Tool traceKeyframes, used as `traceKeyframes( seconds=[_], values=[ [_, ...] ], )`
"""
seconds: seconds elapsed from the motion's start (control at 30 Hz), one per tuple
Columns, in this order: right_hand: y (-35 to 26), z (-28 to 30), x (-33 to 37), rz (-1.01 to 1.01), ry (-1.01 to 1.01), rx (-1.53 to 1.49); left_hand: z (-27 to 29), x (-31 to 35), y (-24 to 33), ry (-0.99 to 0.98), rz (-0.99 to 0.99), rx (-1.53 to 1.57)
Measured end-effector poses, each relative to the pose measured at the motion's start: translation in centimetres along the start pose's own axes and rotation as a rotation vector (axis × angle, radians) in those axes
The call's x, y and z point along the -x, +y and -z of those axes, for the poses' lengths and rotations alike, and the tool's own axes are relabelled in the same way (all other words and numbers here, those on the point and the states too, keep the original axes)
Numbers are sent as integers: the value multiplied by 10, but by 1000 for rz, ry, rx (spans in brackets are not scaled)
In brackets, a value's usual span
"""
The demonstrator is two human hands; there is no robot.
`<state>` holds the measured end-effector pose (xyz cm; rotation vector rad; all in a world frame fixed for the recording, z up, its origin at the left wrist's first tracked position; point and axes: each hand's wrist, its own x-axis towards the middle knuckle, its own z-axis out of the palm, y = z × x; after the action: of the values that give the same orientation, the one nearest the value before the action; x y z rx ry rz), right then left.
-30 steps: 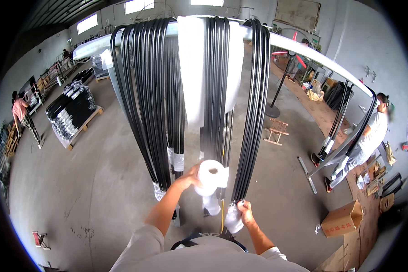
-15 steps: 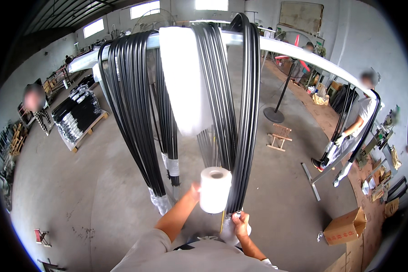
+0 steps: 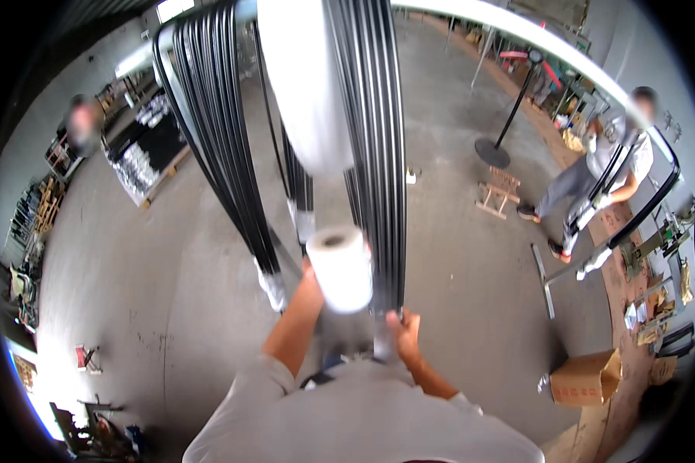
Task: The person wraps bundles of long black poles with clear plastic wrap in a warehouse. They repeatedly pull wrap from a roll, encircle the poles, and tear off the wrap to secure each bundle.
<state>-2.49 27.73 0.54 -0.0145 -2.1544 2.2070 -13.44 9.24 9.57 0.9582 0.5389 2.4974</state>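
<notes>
This is looking like a factory hall: a wide concrete floor [image 3: 131,293] is stretching out, long black strips [image 3: 224,139] are hanging from a rail, stock is lying on a pallet [image 3: 143,166] far left, and a cardboard box [image 3: 587,376] is standing right.

Carrier: grey concrete floor [image 3: 170,255], bare and scuffed over most of its width.
Overhead rail [image 3: 517,31]: pale metal bar, bundles of long black strips [image 3: 208,123] hanging over it toward the floor.
Far left: low pallet [image 3: 158,174] stacked with dark goods.
Centre right: round black stand base [image 3: 493,153]; just beside it a small wooden trestle [image 3: 500,191].
Right: a co-worker stands on the floor.
Lower right: 1 brown cardboard box [image 3: 587,376].
Lower left: small red stool [image 3: 85,357].
</notes>
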Motion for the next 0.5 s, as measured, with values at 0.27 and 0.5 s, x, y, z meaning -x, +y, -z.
traceKeyframes(
  seconds=[0.27,0.5],
  values=[
    [-16,-16,-6,112,-59,337,69,73,0,410,-138,-259],
    [-37,-30,-11,455,-196,777,-12,38,26,212,-50,-501]
  ],
)
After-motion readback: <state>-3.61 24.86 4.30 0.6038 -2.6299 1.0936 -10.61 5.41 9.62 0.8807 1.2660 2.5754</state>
